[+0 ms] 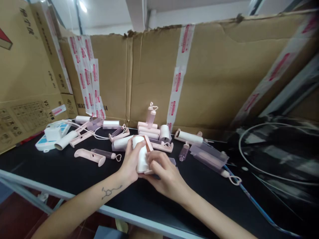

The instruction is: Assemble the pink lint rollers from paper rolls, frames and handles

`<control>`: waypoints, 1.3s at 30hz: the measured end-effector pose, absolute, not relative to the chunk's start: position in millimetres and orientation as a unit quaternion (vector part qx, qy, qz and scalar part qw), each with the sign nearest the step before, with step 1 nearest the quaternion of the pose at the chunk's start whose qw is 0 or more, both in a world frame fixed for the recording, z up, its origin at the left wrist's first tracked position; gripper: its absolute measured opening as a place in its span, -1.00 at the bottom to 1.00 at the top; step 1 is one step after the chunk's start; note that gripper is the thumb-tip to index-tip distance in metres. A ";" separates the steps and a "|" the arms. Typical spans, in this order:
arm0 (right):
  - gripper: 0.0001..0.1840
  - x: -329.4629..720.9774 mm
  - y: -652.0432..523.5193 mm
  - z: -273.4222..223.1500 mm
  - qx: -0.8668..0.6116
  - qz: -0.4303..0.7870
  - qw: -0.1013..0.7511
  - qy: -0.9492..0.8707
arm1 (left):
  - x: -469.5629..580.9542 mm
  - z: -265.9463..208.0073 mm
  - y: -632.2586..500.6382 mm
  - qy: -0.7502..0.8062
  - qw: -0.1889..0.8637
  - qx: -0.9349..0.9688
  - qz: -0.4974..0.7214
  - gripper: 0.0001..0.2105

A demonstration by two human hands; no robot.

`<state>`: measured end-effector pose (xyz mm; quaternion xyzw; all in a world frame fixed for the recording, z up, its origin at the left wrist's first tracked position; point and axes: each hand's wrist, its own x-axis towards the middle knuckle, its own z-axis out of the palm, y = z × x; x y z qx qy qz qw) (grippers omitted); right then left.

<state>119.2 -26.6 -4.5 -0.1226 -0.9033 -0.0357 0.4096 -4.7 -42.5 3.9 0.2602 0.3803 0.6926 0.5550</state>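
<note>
White paper roll (141, 156) in pale pink holder (149, 143). Black tabletop (74, 171). Brown cardboard wall (219, 76), white tape strips (179, 73) with red print. Pale pink handle (90, 156). Translucent lilac cover (208, 154). White-and-blue box (51, 134). White cable (264, 127). Dark line tattoo (111, 192) on left forearm.

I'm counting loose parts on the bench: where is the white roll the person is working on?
In the head view, the white roll sits near the centre of the black table, gripped between the left hand and right hand, just in front of the pile of pink handles.
</note>
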 end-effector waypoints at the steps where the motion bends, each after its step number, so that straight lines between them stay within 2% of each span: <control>1: -0.80 118.2 -26.9 -7.1 -0.129 -0.036 0.415 -0.900 | -5.5 2.8 -42.5 0.380 0.554 0.264 0.692 -0.63; 5: -0.76 115.8 -25.9 -10.8 -0.141 -0.103 0.431 -0.885 | -6.3 1.6 -39.2 0.351 0.537 0.286 0.711 -0.60; 11: -0.74 114.7 -15.6 -9.0 -0.089 -0.174 0.402 -0.895 | -5.7 2.6 -32.9 0.323 0.523 0.287 0.735 -0.61; 22: -0.73 110.6 1.8 17.5 -0.036 -0.181 0.339 -0.922 | -9.9 25.0 -21.4 0.296 0.517 0.257 0.761 -0.53; 27: -0.70 111.4 7.2 22.9 -0.013 -0.216 0.273 -0.937 | -8.8 14.9 -12.4 0.292 0.536 0.247 0.752 -0.58; 34: -0.67 103.5 4.9 25.7 0.021 -0.214 0.261 -0.941 | -12.0 12.2 -16.4 0.284 0.528 0.251 0.760 -0.62; 39: -0.66 98.5 6.0 26.6 0.037 -0.260 0.245 -0.933 | -14.6 13.7 -21.6 0.272 0.522 0.250 0.769 -0.66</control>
